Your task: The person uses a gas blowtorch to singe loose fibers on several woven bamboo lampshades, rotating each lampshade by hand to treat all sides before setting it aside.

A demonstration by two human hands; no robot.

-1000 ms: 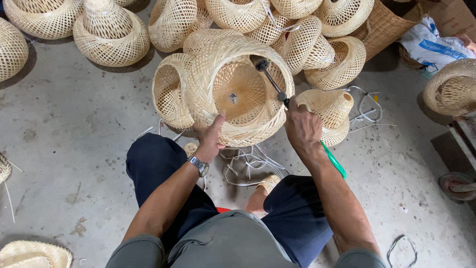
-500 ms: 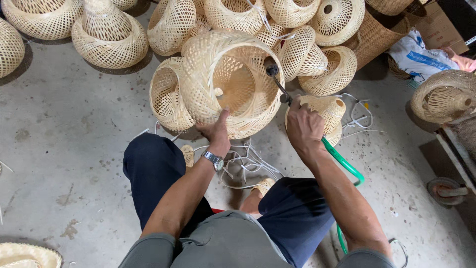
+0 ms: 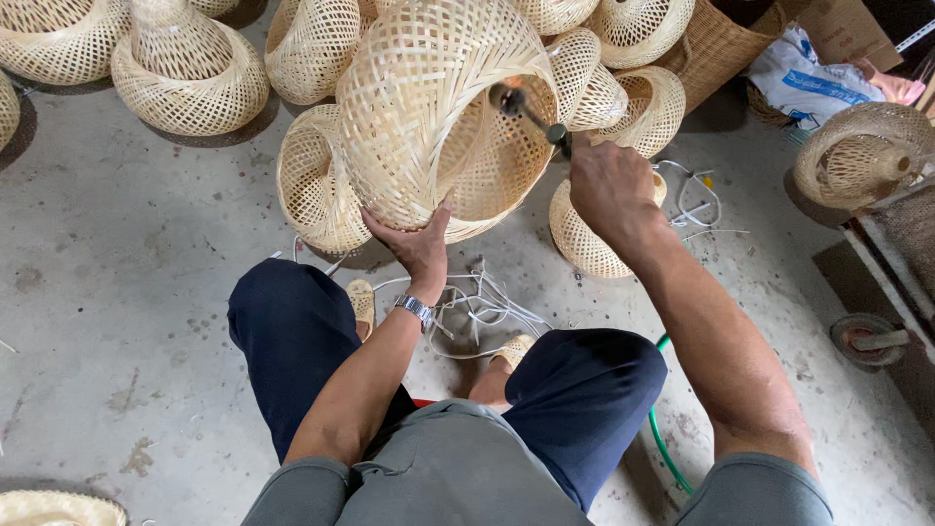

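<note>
The person sits low on the concrete floor (image 3: 117, 292), knees spread, with a big woven bamboo lampshade (image 3: 429, 107) held up at twelve o'clock in front of them. The left hand (image 3: 417, 242) is spread wide, palm pressed to the shade's lower rim, tilting its open mouth toward them. The right hand (image 3: 612, 185) is closed around the grip of a slim metal tool (image 3: 531, 112), its dark head poking just inside the mouth. I'd judge the work on the shade's inside or rim is mid-way; the next move seems to call for a steady left brace while the tool tip goes exactly where it is aimed, without catching the thin weave.

More shades (image 3: 185, 68) crowd from ten to two o'clock. A tangle of white wire (image 3: 477, 307) lies between the feet, and a green hose (image 3: 662, 443) runs at five o'clock. At two o'clock a brown woven basket (image 3: 716, 44) leans, with a white bag with blue printing (image 3: 804, 73) beside it and a cardboard box corner (image 3: 847, 24) behind.
</note>
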